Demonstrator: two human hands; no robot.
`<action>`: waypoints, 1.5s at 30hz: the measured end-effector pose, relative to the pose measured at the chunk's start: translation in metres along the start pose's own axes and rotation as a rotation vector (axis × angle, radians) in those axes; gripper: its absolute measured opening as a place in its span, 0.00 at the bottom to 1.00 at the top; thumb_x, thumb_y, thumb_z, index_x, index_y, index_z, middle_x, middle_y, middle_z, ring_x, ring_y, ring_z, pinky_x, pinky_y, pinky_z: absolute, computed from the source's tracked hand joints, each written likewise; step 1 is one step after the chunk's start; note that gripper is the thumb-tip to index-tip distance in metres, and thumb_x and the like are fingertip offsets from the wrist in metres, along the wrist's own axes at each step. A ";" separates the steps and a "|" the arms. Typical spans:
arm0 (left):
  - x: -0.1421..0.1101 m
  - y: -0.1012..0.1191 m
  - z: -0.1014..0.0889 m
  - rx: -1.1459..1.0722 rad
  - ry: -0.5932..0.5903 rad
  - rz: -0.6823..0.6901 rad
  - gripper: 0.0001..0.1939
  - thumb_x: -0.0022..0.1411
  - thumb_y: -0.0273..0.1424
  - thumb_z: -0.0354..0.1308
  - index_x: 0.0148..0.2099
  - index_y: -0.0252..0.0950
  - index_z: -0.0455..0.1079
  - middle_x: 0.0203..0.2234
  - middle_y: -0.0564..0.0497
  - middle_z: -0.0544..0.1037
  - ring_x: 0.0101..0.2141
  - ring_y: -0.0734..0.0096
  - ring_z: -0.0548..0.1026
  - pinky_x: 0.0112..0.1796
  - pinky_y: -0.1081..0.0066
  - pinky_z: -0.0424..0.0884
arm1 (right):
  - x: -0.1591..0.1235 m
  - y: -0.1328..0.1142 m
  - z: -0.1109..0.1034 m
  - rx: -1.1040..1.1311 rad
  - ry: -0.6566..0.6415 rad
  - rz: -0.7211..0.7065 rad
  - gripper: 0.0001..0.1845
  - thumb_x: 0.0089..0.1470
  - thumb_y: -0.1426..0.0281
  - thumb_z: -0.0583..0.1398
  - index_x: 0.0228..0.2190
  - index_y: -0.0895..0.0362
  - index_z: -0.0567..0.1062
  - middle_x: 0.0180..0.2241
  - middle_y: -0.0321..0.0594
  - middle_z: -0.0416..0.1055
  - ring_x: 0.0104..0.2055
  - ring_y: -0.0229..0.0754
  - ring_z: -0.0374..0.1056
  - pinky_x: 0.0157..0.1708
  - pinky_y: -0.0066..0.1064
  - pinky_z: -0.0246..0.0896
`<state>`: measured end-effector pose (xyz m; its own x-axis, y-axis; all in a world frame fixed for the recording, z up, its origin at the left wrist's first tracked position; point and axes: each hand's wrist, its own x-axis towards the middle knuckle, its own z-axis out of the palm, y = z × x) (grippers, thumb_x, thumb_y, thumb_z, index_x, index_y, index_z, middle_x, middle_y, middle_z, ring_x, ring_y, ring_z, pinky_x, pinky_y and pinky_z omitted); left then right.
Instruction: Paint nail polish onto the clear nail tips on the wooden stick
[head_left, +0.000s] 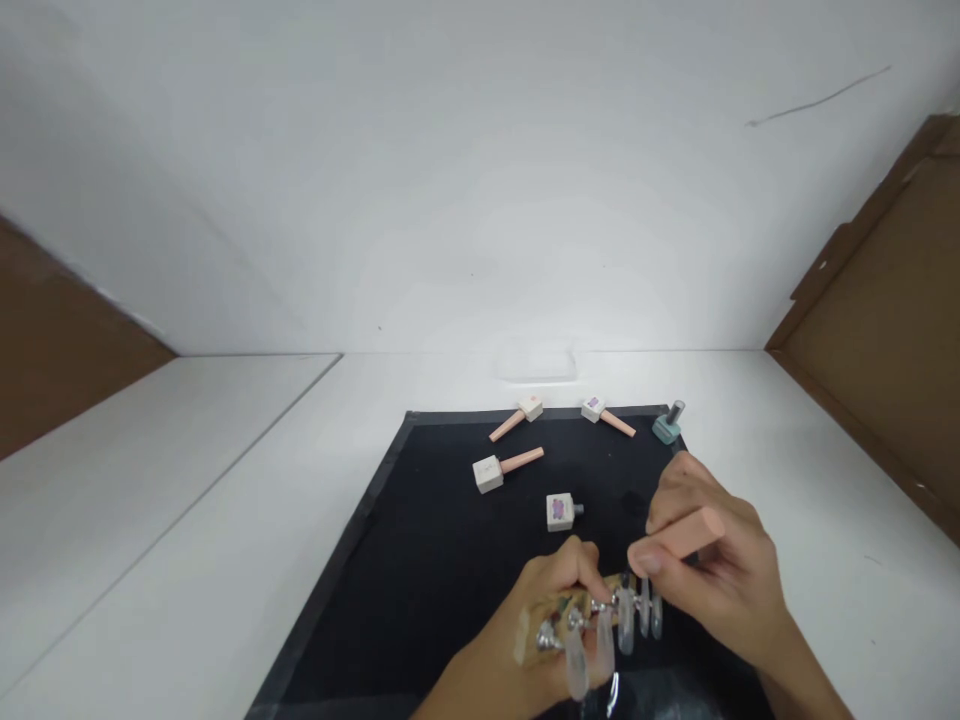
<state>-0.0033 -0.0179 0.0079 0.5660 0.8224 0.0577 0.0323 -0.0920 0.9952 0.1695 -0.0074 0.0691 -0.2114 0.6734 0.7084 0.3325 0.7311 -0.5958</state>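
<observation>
My left hand (544, 610) grips a nail tip stand (562, 612) with a tan base and silver posts. Several clear false nails (576, 662) stick out from it toward me. My right hand (720, 570) pinches a nail polish brush by its peach cap (686, 533). The dark brush end points down at one of the middle nails (625, 620); whether it touches cannot be made out. Just beyond my hands, an uncapped white polish bottle (559, 512) with a purple picture lies on its side, its neck toward the right.
Capped white bottles with peach caps lie on the black mat (420, 560): one at left (488, 474), two farther back (531, 408) (593, 409). A teal bottle (666, 429) stands at the mat's back right corner. Behind is a clear tray (536, 365); brown cardboard (885, 330) borders the right.
</observation>
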 end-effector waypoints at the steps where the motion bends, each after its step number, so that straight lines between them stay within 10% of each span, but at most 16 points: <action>1: 0.000 0.001 0.000 -0.013 0.001 -0.005 0.10 0.48 0.25 0.58 0.28 0.38 0.58 0.22 0.59 0.62 0.22 0.78 0.59 0.26 0.76 0.57 | 0.000 0.000 0.000 0.021 -0.009 -0.010 0.12 0.55 0.74 0.61 0.22 0.53 0.65 0.18 0.29 0.63 0.20 0.35 0.56 0.24 0.32 0.54; 7: 0.004 0.012 0.002 -0.034 -0.021 -0.023 0.10 0.48 0.25 0.57 0.28 0.39 0.57 0.22 0.59 0.62 0.22 0.78 0.58 0.25 0.76 0.57 | 0.001 -0.002 0.002 0.107 -0.185 -0.035 0.19 0.56 0.71 0.62 0.19 0.54 0.60 0.16 0.27 0.62 0.19 0.33 0.55 0.24 0.31 0.55; 15: -0.001 -0.005 0.000 -0.176 -0.015 0.013 0.13 0.55 0.30 0.61 0.31 0.39 0.57 0.24 0.58 0.65 0.19 0.80 0.67 0.19 0.80 0.61 | -0.008 0.007 -0.002 0.140 0.112 0.078 0.10 0.58 0.70 0.62 0.25 0.51 0.72 0.21 0.33 0.68 0.24 0.39 0.61 0.25 0.34 0.59; 20: 0.004 -0.002 0.003 -0.565 -0.107 -0.013 0.25 0.52 0.45 0.65 0.29 0.39 0.52 0.22 0.59 0.63 0.18 0.81 0.67 0.18 0.80 0.66 | -0.005 0.002 0.001 0.370 0.076 0.169 0.14 0.57 0.60 0.62 0.22 0.52 0.72 0.19 0.34 0.68 0.22 0.38 0.61 0.21 0.32 0.58; 35: 0.010 0.005 0.004 -0.391 -0.016 0.043 0.27 0.55 0.52 0.59 0.26 0.37 0.51 0.20 0.59 0.58 0.19 0.83 0.57 0.21 0.80 0.55 | -0.008 0.005 0.003 0.401 0.140 0.213 0.15 0.56 0.59 0.63 0.21 0.53 0.72 0.19 0.33 0.68 0.22 0.37 0.61 0.21 0.30 0.59; 45: 0.011 -0.006 0.011 -0.697 -0.109 0.024 0.27 0.55 0.46 0.63 0.25 0.37 0.48 0.19 0.60 0.56 0.17 0.85 0.53 0.18 0.84 0.52 | -0.013 0.009 0.006 0.385 0.183 0.264 0.14 0.56 0.62 0.64 0.22 0.53 0.72 0.20 0.33 0.68 0.24 0.37 0.62 0.24 0.30 0.58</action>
<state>0.0117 -0.0150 0.0016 0.6405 0.7603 0.1086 -0.4958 0.3014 0.8144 0.1697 -0.0089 0.0519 0.0101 0.8358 0.5489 -0.0181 0.5490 -0.8357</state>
